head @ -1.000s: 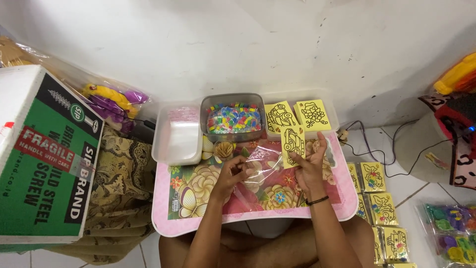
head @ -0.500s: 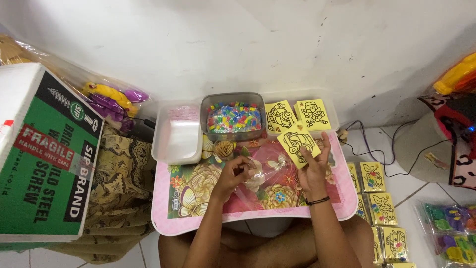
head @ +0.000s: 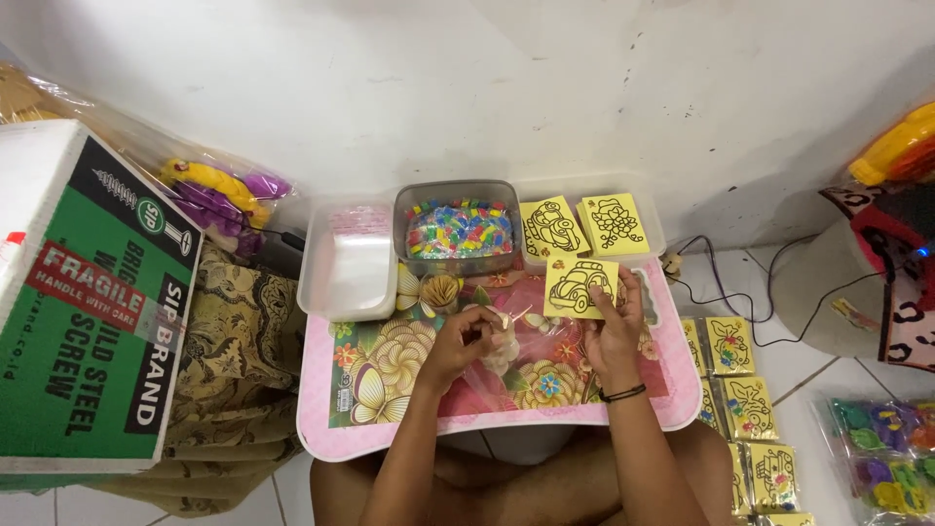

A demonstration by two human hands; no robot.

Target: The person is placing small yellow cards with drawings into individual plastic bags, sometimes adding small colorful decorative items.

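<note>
Person sitting cross-legged on floor, small pink counter w/ flower print lying across lap.

R hand is holding a yellow card w/ a black car outline, fingers closed on its near right edge, card tilted up toward the camera over the far right part of the counter.

L hand is sitting at counter centre, fingers curled shut around a clear plastic bag; something pale showing between the fingers, can't tell what. Bag is lying flat on the counter betw. both hands, spreading toward the near edge.

Far side of counter, L to R: white tub, grey tub filled w/ small multicolour bits, clear tray carrying two more yellow cards, one car outline, one leafy outline. The held card is sitting just near of those two.

Floor to the right: column of yellow cards running near-to-far beside the counter, some coloured in. A black cable is trailing past them. Near right corner: bagged colourful toys.

Left: big green and white carton resting on patterned brown cloth. Behind it, a bag w/ yellow and purple toys against the white wall.
</note>
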